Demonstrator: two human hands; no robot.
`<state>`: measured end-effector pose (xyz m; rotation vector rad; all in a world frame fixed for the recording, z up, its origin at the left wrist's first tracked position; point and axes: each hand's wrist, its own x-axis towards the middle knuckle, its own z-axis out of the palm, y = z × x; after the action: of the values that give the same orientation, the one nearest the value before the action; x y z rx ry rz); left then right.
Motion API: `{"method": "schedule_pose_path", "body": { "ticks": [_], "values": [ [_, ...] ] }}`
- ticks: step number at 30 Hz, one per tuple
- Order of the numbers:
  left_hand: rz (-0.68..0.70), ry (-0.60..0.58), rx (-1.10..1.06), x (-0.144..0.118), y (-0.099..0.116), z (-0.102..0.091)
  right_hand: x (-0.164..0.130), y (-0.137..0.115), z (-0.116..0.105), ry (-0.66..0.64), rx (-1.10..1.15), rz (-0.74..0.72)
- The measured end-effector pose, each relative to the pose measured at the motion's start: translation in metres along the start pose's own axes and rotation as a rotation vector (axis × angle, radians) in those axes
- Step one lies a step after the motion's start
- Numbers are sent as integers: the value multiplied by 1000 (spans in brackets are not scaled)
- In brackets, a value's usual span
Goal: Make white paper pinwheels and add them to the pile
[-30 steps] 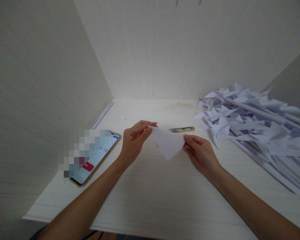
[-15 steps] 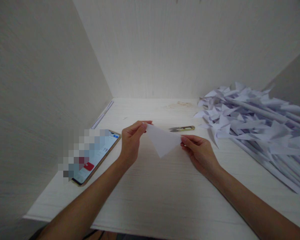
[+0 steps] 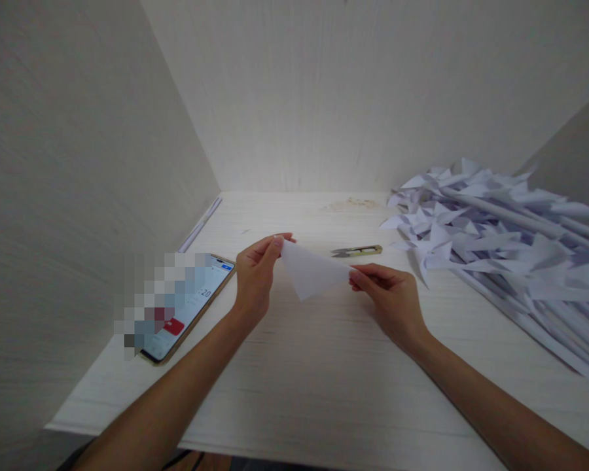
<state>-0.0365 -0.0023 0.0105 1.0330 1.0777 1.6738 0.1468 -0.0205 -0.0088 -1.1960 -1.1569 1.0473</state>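
Paper triangle (image 3: 308, 271) hangs over the counter (image 3: 294, 386), well in from its front edge, corners pinched in my left grip (image 3: 255, 269) and right grip (image 3: 395, 296); if I pull too hard or unevenly, it could crease or tear.

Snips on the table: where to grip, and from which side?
Probably grip the snips by the handle, from the near right side: they lie flat, pointed blades to the left, handle end to the right. The right hand is nearest, but it is pinching the paper piece.
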Motion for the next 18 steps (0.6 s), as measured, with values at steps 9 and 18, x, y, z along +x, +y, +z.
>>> {"method": "schedule_pose_path", "body": {
  "ticks": [9,18],
  "values": [
    [-17,45,11,2,-1,0,-2,-1,0,-69,-59,-117],
    [-103,-5,44,-2,1,3,-4,0,-1,-419,24,-227]
  ]
}}
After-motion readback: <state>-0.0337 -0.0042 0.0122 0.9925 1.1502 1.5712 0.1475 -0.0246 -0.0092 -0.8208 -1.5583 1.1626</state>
